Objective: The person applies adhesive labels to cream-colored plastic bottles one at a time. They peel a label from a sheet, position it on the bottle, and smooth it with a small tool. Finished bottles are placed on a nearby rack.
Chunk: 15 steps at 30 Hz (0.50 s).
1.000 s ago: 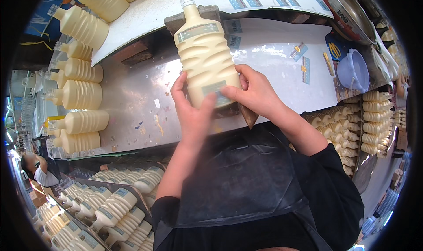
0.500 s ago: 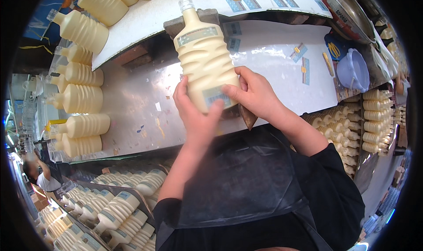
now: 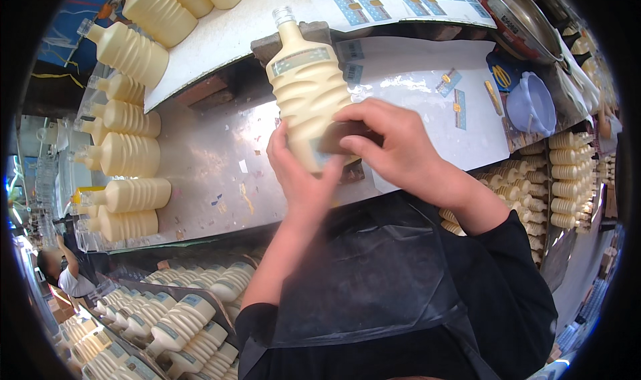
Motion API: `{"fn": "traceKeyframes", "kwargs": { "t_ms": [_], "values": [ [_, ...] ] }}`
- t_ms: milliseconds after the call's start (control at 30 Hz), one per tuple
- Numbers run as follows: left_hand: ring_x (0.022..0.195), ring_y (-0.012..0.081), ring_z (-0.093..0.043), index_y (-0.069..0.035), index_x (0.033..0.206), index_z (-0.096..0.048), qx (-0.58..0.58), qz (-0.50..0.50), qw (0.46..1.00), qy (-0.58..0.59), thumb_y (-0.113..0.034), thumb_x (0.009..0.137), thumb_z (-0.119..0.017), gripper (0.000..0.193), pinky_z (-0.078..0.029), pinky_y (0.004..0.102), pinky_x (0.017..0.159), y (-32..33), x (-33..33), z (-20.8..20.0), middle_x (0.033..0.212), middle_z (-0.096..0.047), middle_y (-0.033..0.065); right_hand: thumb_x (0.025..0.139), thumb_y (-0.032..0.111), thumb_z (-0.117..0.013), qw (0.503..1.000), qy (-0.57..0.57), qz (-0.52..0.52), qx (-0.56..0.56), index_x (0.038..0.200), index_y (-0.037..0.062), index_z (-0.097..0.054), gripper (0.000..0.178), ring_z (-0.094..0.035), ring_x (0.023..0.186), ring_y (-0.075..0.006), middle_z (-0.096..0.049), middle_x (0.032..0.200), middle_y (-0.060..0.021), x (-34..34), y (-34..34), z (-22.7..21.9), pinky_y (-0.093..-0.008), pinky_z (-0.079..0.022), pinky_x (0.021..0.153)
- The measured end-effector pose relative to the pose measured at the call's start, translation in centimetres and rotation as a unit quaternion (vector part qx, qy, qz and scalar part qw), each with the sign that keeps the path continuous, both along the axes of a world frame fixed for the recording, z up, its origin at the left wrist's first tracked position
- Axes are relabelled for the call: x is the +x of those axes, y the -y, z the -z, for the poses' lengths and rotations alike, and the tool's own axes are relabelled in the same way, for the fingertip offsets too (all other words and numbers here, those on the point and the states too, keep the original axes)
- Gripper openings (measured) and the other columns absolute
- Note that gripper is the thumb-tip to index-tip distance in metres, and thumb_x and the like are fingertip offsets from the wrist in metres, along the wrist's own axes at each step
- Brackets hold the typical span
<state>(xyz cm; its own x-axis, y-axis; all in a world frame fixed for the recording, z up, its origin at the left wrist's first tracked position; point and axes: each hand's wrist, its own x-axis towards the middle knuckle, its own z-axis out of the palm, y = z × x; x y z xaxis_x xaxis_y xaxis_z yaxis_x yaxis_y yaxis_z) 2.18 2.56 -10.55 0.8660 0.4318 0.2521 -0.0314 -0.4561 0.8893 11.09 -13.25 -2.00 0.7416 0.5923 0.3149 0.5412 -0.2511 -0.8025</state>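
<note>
A cream-coloured bottle (image 3: 306, 93) with wavy ridges and a clear threaded neck lies before me, its neck resting on a dark block (image 3: 317, 34). A pale blue-green label (image 3: 302, 60) crosses its shoulder, and another label sits near its base, mostly covered by my hands. My left hand (image 3: 297, 173) grips the bottle's lower left side, fingers along the edge and thumb on the front. Between the fingers and thumb of my right hand (image 3: 404, 143) is a flat dark brown piece (image 3: 339, 138), over the lower label; its exact kind is unclear.
Several similar bottles (image 3: 130, 154) lie along the worktable's left side. Label sheets (image 3: 374, 3) are on the raised white board at the back. Loose labels (image 3: 459, 110) and a lilac bucket (image 3: 532, 105) are on the right. Racks of bottles (image 3: 183, 323) stand below left; a person is beyond.
My right hand has turned and brought the dark brown piece up from beside the bottle onto its lower label. My left hand keeps its hold on the bottle.
</note>
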Motion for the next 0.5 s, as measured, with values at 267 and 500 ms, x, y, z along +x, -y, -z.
{"fn": "traceKeyframes", "kwargs": {
  "t_ms": [267,500],
  "values": [
    [0.127,0.0207,-0.049,-0.002,0.15,-0.042,-0.268,0.032,0.961,0.063,-0.024,0.112,-0.036,0.044,-0.037,0.0381,0.114,-1.2,-0.3,1.0,0.135,-0.052,0.0096,0.074,0.011,-0.072,0.924,0.379,-0.054,0.008,0.1,0.0077,-0.069,0.026,-0.07,0.08,-0.0235,-0.069,0.09,-0.0071,-2.1,-0.5,1.5,-0.0351,-0.054,0.066],
    [0.116,0.0189,-0.051,-0.004,0.148,-0.045,-0.377,0.027,0.922,0.082,-0.035,0.114,-0.033,0.047,-0.04,0.0357,0.107,-0.7,0.0,-0.8,0.125,-0.053,0.0071,0.087,0.005,-0.067,0.991,-0.019,0.104,0.083,0.11,-0.0002,-0.062,0.024,-0.072,0.085,-0.0325,-0.07,0.097,-0.0167,-2.8,-0.8,-0.2,-0.0389,-0.056,0.071]
  ]
}}
